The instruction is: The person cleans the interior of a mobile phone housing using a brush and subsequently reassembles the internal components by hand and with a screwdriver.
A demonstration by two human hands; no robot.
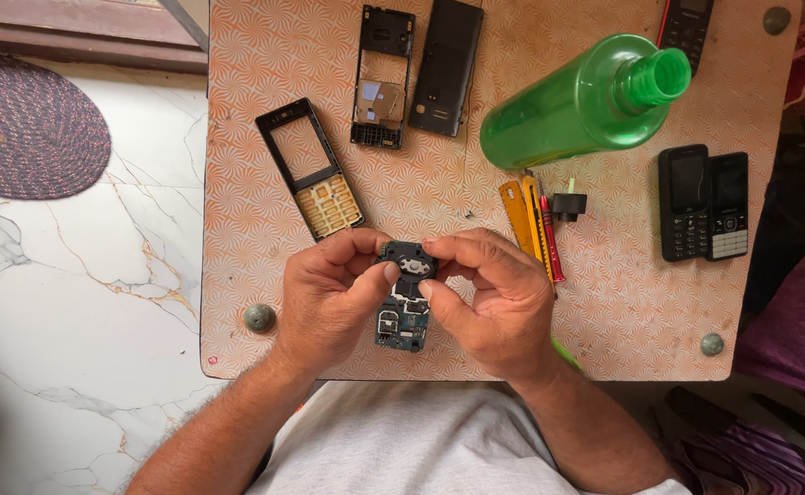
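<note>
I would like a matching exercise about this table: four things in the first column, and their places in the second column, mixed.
1. circuit board
2. green bottle
3. two assembled phones
4. phone front frame

a. lying on its side, upper middle of the table
b. side by side near the right edge
c. held between both hands, left hand and right hand
d. flat on the table, just above the left hand

Pairs: 1-c, 2-a, 3-b, 4-d

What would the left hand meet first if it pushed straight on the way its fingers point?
Probably the right hand: the left hand points right, across the circuit board that both hold.
</note>
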